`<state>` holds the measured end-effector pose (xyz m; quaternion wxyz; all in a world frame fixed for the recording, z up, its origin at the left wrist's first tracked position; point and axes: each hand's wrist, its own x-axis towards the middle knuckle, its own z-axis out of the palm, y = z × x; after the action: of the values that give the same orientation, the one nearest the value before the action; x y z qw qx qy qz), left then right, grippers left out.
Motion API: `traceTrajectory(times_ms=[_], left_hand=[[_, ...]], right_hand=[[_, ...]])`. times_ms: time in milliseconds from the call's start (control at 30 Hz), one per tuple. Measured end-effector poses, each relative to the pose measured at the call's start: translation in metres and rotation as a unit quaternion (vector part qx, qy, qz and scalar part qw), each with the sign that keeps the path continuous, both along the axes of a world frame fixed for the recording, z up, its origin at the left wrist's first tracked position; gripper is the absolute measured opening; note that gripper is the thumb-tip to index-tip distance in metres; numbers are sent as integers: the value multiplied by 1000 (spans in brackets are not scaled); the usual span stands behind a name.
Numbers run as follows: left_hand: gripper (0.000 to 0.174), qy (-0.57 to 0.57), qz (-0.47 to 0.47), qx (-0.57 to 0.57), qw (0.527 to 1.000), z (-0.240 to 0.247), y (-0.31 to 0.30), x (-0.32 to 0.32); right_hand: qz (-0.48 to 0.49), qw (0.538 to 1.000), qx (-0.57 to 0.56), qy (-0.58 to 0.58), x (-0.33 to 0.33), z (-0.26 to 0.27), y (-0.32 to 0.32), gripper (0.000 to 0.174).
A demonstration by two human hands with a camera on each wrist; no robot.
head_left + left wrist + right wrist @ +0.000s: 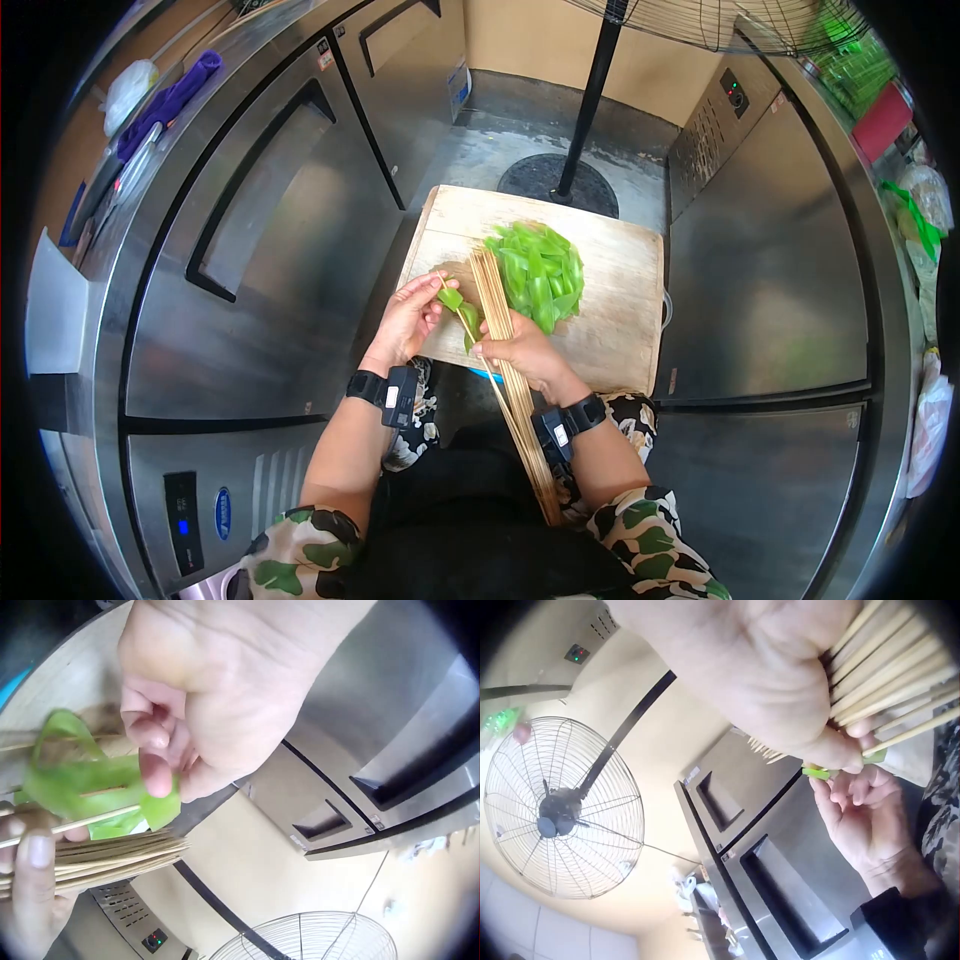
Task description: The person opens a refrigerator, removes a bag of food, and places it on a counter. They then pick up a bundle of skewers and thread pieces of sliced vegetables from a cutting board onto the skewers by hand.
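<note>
My left hand pinches the end of a thin green vegetable slice between thumb and fingers. One bamboo skewer runs through the slice, which loops in a bend in the left wrist view. My right hand grips a thick bundle of bamboo skewers and also pinches that single skewer, which angles away from the bundle. Both hands are over the near edge of a wooden cutting board. Beyond the bundle lies a pile of flat green slices on the board.
Steel refrigerator cabinets flank me on the left, and another steel cabinet stands on the right. Behind the board rises the black pole of a fan on a round base. Purple cloth lies on the left counter.
</note>
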<state>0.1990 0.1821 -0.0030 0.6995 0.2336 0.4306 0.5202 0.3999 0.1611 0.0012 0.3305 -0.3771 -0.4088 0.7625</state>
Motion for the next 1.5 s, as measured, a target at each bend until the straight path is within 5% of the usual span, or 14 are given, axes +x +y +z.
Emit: traceTrajectory(times_ms=[267,467,667,867,967,1367,1500], left_hand=[[15,-14,106,28,994,-13,8,-3],[25,116,35,71,990,-3,3,16],[33,107,2,67,992,-10,5,21],[31,44,119,61,990,-28,19,1],[25,98,155,73,980,-20,23,0],[8,404,-90,17,910,-61,28,1],[19,503,-105,-18,858,-63,22,-1]], right_hand=[[-12,1000,1,-9,4,3,-5,31],[-58,998,-10,-2,13,-3,-3,31],[-57,998,-17,-28,11,-5,-4,32],[-47,998,-4,-46,13,-5,-9,32],[-78,996,-1,-44,18,-11,-10,31],[-79,997,12,-23,29,-11,-12,30],[-72,997,7,-27,33,-5,-13,30]])
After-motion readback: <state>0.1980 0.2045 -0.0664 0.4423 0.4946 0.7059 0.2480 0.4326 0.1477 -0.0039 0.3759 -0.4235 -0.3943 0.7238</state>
